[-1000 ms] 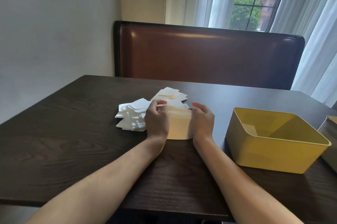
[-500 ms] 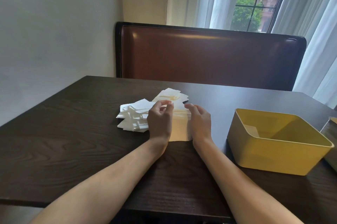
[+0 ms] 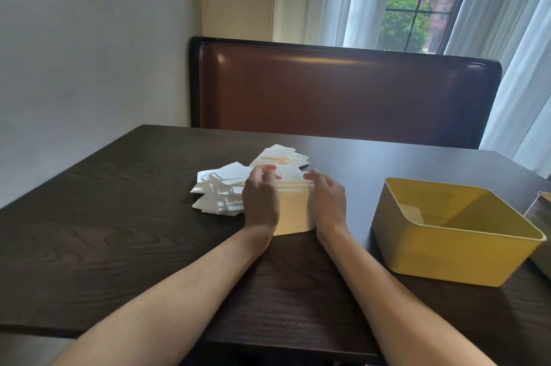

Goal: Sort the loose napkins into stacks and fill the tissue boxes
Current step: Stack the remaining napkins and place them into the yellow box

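The left hand [image 3: 261, 201] has its fingers curled, the fingertips gathered at the far top edge of a cream-coloured stack of napkins [image 3: 293, 210]; they seem to pinch that edge, though the contact itself is blurred. The right hand [image 3: 328, 201] sits on the other side of the same stack with its fingers bent inward toward the top edge, apparently holding it. The stack stands between the two hands, its near face upright and pale yellow.

Just beyond and to the left of the left hand lies a loose pile of white napkins [image 3: 219, 192], overlapping at odd angles. A second small heap of napkins [image 3: 280, 155] lies just behind the hands.

To the right, well apart from the right hand, stands an open yellow box [image 3: 447, 249] with rounded corners; a pale patch shows on its inner wall. The edge of another box [image 3: 541, 216] touches the frame's right border, just beside the yellow one.

No writing or brand mark can be read on anything.

Everything rests on a dark wooden table [image 3: 104, 231] with strong grain. Behind it stands a brown padded bench back [image 3: 343, 91]. A plain pale wall [image 3: 89, 52] fills the left, and sheer curtains [image 3: 507, 37] frame a window [image 3: 417, 8] showing a tree and a red building.
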A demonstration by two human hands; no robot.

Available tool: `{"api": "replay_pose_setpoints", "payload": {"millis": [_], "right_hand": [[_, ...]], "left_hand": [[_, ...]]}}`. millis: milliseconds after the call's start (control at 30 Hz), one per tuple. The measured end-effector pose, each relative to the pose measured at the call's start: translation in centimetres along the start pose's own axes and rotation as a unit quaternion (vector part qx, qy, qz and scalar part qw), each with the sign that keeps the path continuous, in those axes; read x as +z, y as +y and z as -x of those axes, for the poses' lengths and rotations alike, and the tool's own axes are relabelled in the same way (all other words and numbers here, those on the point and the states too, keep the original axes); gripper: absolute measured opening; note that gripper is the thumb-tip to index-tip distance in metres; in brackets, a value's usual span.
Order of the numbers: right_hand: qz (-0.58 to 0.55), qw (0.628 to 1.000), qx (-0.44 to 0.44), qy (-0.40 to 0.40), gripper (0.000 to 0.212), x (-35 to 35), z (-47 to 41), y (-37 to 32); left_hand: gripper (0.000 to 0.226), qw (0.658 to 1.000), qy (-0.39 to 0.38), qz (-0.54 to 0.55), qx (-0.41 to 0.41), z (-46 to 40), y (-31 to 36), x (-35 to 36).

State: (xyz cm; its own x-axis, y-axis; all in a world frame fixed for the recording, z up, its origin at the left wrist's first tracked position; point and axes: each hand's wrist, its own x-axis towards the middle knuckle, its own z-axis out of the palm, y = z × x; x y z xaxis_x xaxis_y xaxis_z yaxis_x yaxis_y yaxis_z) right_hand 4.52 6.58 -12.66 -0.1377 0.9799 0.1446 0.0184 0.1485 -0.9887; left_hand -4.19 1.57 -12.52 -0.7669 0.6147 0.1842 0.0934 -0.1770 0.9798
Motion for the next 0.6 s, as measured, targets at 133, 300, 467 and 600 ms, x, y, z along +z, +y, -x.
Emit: {"api": "replay_pose_setpoints", "payload": {"millis": [133,300,467,600], "right_hand": [[0.041,0.998,-0.036,0.012,0.033,0.3,0.0,0.3],[0.037,0.997,-0.064,0.032,0.039,0.3,-0.1,0.4],[0.021,0.997,-0.074,-0.028,0.040,0.4,0.0,0.0],[0.064,0.989,-0.107,-0.085,0.040,0.4,0.1,0.2]], "left_hand": [[0.028,0.996,-0.031,-0.073,0.046,0.4,-0.5,0.4],[0.030,0.993,0.003,-0.104,0.059,-0.4,-0.7,0.4],[0.033,0.992,0.081,-0.065,0.069,-1.5,0.0,-0.7],[0.041,0.991,0.105,-0.055,0.068,-2.0,0.3,-1.3]]}}
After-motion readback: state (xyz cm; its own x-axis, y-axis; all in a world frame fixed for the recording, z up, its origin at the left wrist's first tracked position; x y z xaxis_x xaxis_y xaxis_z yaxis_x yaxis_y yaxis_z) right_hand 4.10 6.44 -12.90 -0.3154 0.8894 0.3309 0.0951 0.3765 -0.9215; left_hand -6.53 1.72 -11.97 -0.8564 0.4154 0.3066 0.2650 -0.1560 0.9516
